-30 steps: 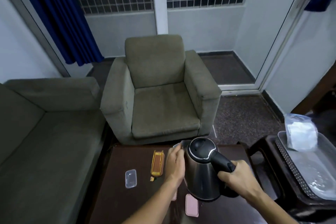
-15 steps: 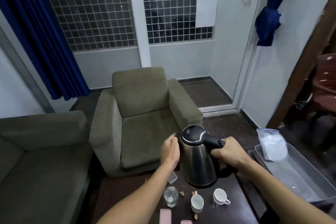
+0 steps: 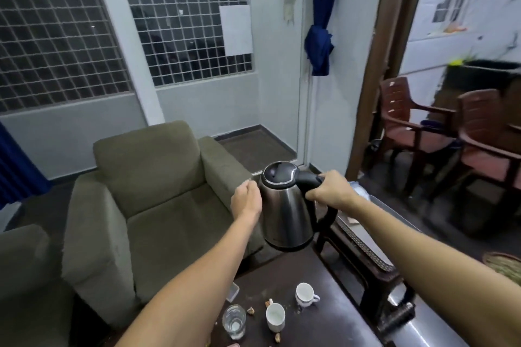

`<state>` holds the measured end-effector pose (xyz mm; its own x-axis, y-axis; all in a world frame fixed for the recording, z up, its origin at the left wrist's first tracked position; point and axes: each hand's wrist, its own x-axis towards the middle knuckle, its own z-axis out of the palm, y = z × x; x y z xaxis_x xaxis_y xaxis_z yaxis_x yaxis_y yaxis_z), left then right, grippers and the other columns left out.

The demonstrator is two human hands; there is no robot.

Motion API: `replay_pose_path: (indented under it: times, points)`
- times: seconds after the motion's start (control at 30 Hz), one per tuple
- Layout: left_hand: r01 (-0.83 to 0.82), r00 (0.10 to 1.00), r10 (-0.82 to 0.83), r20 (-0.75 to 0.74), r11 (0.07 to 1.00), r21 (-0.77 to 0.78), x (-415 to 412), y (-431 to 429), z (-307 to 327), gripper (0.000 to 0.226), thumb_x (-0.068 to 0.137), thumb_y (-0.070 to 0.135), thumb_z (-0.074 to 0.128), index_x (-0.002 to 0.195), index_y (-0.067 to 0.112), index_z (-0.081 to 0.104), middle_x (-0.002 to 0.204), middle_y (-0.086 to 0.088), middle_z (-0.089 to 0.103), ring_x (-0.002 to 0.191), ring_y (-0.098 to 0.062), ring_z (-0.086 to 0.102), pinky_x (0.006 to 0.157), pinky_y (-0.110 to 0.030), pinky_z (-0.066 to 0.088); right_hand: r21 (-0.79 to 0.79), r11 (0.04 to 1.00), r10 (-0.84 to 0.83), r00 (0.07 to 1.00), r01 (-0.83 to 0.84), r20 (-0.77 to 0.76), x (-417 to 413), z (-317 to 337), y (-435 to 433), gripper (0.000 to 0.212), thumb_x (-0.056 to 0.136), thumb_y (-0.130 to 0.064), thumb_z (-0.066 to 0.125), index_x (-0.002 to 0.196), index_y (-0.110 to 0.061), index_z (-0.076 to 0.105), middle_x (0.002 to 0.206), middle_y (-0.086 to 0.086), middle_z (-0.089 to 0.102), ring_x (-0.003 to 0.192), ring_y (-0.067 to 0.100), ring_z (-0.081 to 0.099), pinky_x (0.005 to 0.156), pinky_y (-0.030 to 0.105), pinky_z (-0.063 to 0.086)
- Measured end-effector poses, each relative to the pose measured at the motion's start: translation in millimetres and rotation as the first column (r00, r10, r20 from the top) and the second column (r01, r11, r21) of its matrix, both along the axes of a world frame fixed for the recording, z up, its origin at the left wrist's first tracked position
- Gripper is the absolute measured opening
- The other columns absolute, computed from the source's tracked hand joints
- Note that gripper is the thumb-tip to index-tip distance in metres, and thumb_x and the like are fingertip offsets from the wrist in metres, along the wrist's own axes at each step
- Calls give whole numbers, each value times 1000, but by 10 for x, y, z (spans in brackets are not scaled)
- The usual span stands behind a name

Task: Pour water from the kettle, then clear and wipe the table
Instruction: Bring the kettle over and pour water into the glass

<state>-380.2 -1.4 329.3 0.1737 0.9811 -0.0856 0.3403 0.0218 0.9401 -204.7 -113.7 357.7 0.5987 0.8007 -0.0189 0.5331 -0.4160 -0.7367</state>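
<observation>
Lifted higher, the steel, black-lidded kettle (image 3: 284, 214) hangs in the clenched right grip (image 3: 328, 191), open left grip (image 3: 246, 200) touching it.

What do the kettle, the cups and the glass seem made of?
Kettle: likely brushed steel, soft grey sheen; lid and handle look like black plastic. Cups: glossy opaque white, probably ceramic. Glass: clear and see-through, glass or plastic.

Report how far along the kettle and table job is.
Done: perhaps the pour; the glass seems to hold water. In hand: the right hand grips the kettle, held up off the table, left hand at its side. Left: clearing the cups and scraps, then wiping.
</observation>
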Motion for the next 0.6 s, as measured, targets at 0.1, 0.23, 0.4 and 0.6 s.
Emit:
replay_pose_path:
  times: [0.1, 0.23, 0.4, 0.6]
  points:
    - [47, 999, -47, -13, 999, 13, 247, -17, 54, 33, 99, 24, 37, 94, 8, 65, 116, -17, 71, 110, -36, 58, 91, -38, 43, -8, 998, -70, 997, 70, 34, 175, 122, -79, 17, 64, -18, 77, 59, -12, 61, 59, 0, 59, 57, 19, 57, 54, 28, 42]
    - [92, 996, -92, -7, 996, 20, 608, -42, 82, 36, 100, 22, 38, 106, 9, 71, 123, -18, 69, 114, -36, 59, 92, -37, 42, -61, 991, -112, 987, 120, 117, 471, 254, -175, 13, 65, -18, 77, 64, -12, 65, 65, 4, 65, 65, 22, 63, 53, 25, 45]
    - [176, 984, -176, 13, 984, 2, 1119, -171, -3, 31, 97, 19, 40, 97, 9, 70, 118, -17, 71, 112, -38, 62, 90, -37, 45, -138, 971, -165, 968, 193, 189, 977, 260, -363, 10, 65, -16, 74, 71, -12, 67, 73, 7, 67, 77, 28, 69, 57, 27, 47]
    - [236, 972, -235, 31, 969, -73, 1798, -341, -183, 45, 97, 21, 38, 129, 5, 65, 133, -14, 68, 127, -39, 57, 112, -46, 44, -196, 935, -248, 941, 294, 230, 1610, 63, -574, 13, 62, -16, 65, 75, -18, 67, 73, 2, 68, 77, 27, 69, 61, 26, 45]
